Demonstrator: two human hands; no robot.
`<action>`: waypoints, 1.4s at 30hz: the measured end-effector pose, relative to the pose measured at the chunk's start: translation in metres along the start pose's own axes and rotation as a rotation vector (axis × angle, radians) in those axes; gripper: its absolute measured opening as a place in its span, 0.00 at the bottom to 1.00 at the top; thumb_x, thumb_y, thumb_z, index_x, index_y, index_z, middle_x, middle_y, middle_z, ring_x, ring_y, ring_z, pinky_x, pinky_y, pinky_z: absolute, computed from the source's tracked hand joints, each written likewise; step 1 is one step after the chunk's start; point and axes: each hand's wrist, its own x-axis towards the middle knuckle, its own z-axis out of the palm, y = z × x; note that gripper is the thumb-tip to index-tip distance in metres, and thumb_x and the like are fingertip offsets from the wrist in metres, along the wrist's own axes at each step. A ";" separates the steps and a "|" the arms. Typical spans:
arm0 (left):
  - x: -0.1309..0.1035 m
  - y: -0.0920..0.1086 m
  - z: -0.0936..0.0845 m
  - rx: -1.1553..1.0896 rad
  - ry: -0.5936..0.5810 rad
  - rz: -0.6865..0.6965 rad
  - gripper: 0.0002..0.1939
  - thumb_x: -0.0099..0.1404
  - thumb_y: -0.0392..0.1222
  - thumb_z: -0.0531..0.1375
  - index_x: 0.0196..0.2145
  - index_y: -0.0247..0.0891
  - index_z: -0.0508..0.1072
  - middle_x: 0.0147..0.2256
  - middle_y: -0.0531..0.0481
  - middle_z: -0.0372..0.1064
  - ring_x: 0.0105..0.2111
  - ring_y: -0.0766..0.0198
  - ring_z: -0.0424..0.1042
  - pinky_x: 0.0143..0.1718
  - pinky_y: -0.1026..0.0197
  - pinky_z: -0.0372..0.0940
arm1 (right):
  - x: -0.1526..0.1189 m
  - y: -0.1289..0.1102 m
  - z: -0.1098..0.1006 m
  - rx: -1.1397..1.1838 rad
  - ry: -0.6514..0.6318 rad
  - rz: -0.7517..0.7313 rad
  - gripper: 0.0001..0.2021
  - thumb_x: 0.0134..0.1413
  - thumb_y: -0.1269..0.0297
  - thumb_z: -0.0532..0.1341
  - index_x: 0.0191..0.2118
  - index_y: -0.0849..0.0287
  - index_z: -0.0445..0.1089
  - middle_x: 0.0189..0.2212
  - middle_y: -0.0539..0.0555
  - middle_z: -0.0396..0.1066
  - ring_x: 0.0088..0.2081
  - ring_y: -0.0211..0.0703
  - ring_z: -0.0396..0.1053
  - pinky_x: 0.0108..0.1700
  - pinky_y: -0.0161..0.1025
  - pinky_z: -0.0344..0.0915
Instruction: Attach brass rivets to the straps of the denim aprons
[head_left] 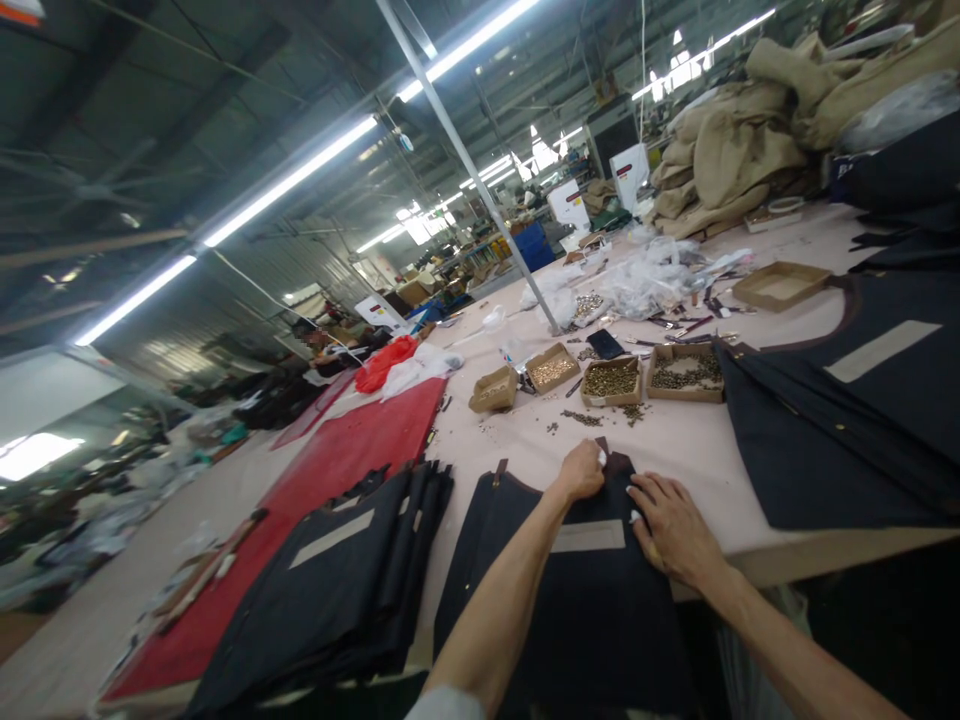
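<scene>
In front of me a black fabric panel (592, 610) with brown trim and a pale rectangular patch (589, 537) lies over the table edge. My left hand (583, 472) is closed at the panel's top edge, fingers pinched on it beside a small brown tab. White wrapping shows on a fingertip. To the right, my right hand (675, 525) rests on the panel's upper right edge, fingers stretched out and slightly apart, with white wraps on some tips. Another brown tab (499, 472) sticks up at the panel's upper left corner.
Beyond my hands stand cardboard trays (611, 382) of small metal fittings, some spilled nearby. Folded black panels (337, 570) are stacked at left by a red sheet (337, 465). More black panels (847, 420) lie at right. A metal pole (480, 180) rises from the table.
</scene>
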 end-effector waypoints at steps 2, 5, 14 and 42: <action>-0.012 -0.001 0.011 -0.067 0.007 -0.023 0.15 0.65 0.32 0.56 0.48 0.33 0.75 0.46 0.37 0.76 0.46 0.53 0.76 0.47 0.58 0.67 | -0.001 0.001 0.000 -0.009 -0.007 -0.009 0.24 0.61 0.66 0.57 0.62 0.59 0.70 0.65 0.61 0.66 0.66 0.57 0.59 0.68 0.56 0.52; -0.016 0.002 0.017 -0.137 0.023 -0.051 0.14 0.64 0.31 0.57 0.46 0.33 0.76 0.45 0.38 0.78 0.46 0.54 0.76 0.48 0.58 0.66 | -0.003 0.002 0.002 -0.024 -0.005 -0.024 0.24 0.61 0.67 0.57 0.62 0.59 0.69 0.65 0.61 0.66 0.66 0.58 0.59 0.67 0.57 0.53; 0.001 -0.003 0.021 -0.288 0.054 -0.086 0.09 0.58 0.32 0.61 0.33 0.33 0.82 0.33 0.45 0.79 0.34 0.60 0.74 0.38 0.62 0.66 | -0.005 0.003 0.005 -0.046 0.010 -0.051 0.24 0.61 0.67 0.56 0.62 0.58 0.69 0.64 0.62 0.67 0.65 0.58 0.60 0.66 0.57 0.55; 0.038 -0.001 -0.012 -0.398 -0.123 -0.457 0.22 0.33 0.41 0.79 0.16 0.38 0.69 0.16 0.58 0.63 0.27 0.64 0.68 0.28 0.64 0.59 | -0.007 0.013 0.013 0.025 0.006 -0.019 0.28 0.60 0.64 0.56 0.66 0.58 0.63 0.64 0.64 0.66 0.65 0.61 0.61 0.66 0.59 0.55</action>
